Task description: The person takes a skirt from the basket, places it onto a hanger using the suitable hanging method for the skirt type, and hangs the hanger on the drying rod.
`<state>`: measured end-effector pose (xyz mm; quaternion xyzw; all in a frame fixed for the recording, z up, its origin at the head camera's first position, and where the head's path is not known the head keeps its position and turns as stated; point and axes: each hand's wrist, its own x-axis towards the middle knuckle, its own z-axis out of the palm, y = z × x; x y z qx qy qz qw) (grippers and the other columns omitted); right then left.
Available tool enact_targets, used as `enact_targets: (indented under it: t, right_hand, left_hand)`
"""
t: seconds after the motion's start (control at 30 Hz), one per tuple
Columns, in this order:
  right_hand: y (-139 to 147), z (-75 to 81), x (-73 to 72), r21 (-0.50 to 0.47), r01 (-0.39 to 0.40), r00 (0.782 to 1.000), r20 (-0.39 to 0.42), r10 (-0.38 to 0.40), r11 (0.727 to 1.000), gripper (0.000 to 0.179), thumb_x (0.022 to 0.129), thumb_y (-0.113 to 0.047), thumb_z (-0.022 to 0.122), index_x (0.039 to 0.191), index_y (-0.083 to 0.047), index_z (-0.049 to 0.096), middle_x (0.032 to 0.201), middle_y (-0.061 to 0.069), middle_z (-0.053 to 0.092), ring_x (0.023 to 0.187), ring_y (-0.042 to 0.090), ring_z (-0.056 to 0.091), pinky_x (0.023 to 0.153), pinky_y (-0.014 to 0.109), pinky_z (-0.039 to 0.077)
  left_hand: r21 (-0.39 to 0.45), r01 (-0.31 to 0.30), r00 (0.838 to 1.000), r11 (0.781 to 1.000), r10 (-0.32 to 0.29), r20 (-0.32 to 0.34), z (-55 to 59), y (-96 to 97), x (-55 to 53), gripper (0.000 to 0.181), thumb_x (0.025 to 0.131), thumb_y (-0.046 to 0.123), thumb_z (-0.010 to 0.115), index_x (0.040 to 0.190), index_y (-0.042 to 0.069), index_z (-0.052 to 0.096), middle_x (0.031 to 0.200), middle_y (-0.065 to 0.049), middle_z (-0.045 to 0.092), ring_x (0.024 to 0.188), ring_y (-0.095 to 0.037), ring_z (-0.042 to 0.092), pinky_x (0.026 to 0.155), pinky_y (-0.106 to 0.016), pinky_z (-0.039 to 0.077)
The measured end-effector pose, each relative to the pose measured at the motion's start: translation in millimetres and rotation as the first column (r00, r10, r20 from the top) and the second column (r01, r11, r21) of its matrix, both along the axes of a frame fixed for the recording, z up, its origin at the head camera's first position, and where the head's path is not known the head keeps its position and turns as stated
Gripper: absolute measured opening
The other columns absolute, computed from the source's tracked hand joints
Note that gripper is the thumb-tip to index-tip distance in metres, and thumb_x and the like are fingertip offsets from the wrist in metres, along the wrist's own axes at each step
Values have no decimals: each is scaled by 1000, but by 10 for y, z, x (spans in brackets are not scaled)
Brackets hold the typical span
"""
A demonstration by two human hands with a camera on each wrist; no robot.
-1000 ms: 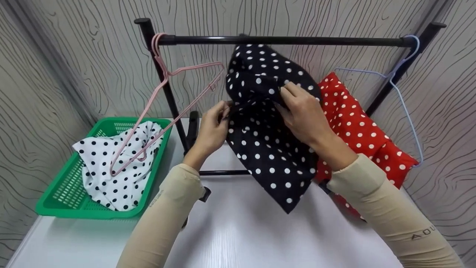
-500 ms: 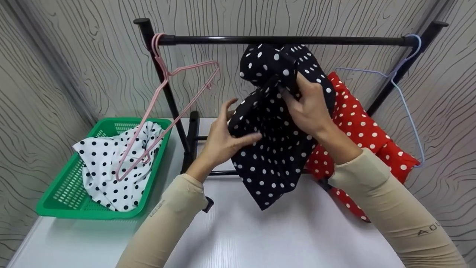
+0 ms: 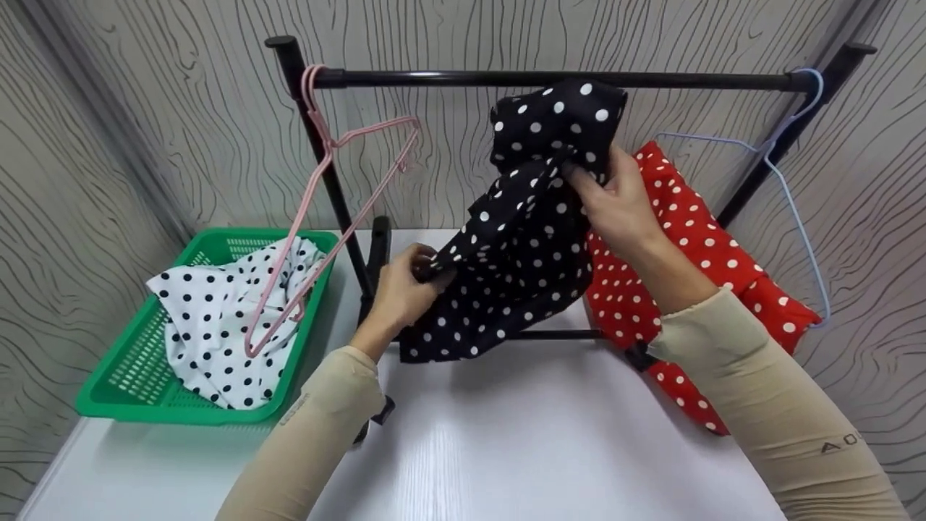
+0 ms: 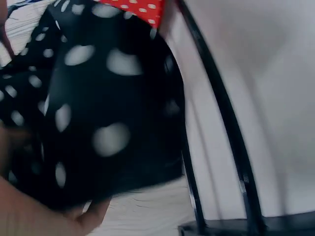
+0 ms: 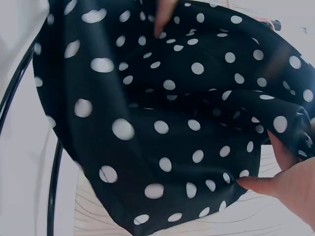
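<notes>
A black cloth with white polka dots (image 3: pixel 535 239) is stretched slantwise between both hands, in front of the rack. My left hand (image 3: pixel 406 286) pinches its lower left edge. Higher up, my right hand (image 3: pixel 622 206) grips the cloth by a gathered edge near its upper right part. In the left wrist view the dark cloth (image 4: pixel 113 108) is blurred and covers much of the hand. The right wrist view shows the right thumb and a finger on the cloth's edge (image 5: pixel 246 172). Whether the cloth is one layer or folded cannot be told.
A black rack bar (image 3: pixel 448 78) runs behind. On it hang a pink hanger (image 3: pixel 318 166) at left and a blue hanger (image 3: pixel 778 174) bearing a red dotted cloth (image 3: pixel 694 246) at right. A green basket (image 3: pixel 87 401) holds a white dotted cloth (image 3: pixel 210 318). Below lies a white tabletop (image 3: pixel 492 434).
My left hand let go of the cloth, spread open, then took its edge lower down. The right hand shifted slightly right with its part. The cloth's lower corner swung left and up.
</notes>
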<state>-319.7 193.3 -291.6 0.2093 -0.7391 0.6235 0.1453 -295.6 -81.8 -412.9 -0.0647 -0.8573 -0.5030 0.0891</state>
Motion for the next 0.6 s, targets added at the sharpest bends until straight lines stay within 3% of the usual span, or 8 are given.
enact_targets:
  t: [0.1, 0.17, 0.27, 0.33, 0.47, 0.6]
  right_hand:
    - [17, -13, 8, -75, -27, 998, 62, 32, 997, 24, 102, -10, 61, 125, -7, 56, 118, 14, 66, 105, 27, 67, 90, 34, 57]
    - [27, -8, 14, -97, -44, 995, 81, 52, 994, 24, 102, -10, 60, 125, -7, 55, 116, 16, 66, 103, 29, 70, 86, 36, 59]
    - [58, -26, 8, -110, -73, 993, 89, 83, 991, 23, 103, -11, 58, 125, -7, 53, 114, 17, 66, 102, 31, 71, 84, 39, 61]
    - [90, -68, -6, -137, -106, 989, 86, 119, 985, 23, 104, -11, 58, 126, -6, 53, 116, 19, 67, 103, 33, 71, 85, 41, 60]
    - [149, -172, -25, -251, -167, 976, 96, 196, 953, 19, 104, -7, 58, 121, 1, 58, 113, 20, 69, 101, 33, 71, 83, 40, 61]
    - [151, -200, -12, -374, -145, 964, 154, 216, 916, 12, 103, -5, 58, 110, 4, 60, 98, 16, 70, 85, 26, 72, 71, 34, 61]
  left_hand:
    - [-39, 84, 994, 996, -81, 72, -52, -39, 21, 30, 85, 2, 74, 114, 5, 71, 109, -11, 74, 101, -26, 68, 94, -44, 54]
    - [-51, 77, 995, 996, -73, 72, -43, -79, 11, 30, 80, -7, 67, 106, 4, 73, 101, -11, 75, 92, -25, 68, 86, -40, 55]
    - [-80, -32, 999, 996, 33, 14, 10, -160, -15, 31, 75, -11, 58, 94, 7, 75, 87, -7, 74, 77, -23, 63, 74, -38, 51]
    - [-73, -115, 993, 991, 112, -42, 54, -206, -37, 29, 75, -11, 55, 86, 7, 74, 81, -6, 72, 73, -23, 59, 71, -36, 48]
    - [-22, -244, 962, 970, 239, -135, 124, -238, -61, 28, 75, -12, 53, 83, 8, 71, 80, -7, 70, 74, -26, 56, 73, -38, 46]
    - [-20, -334, 915, 942, 319, -245, 162, -205, -25, 34, 74, -13, 54, 97, 8, 70, 94, -9, 70, 89, -28, 62, 84, -43, 48]
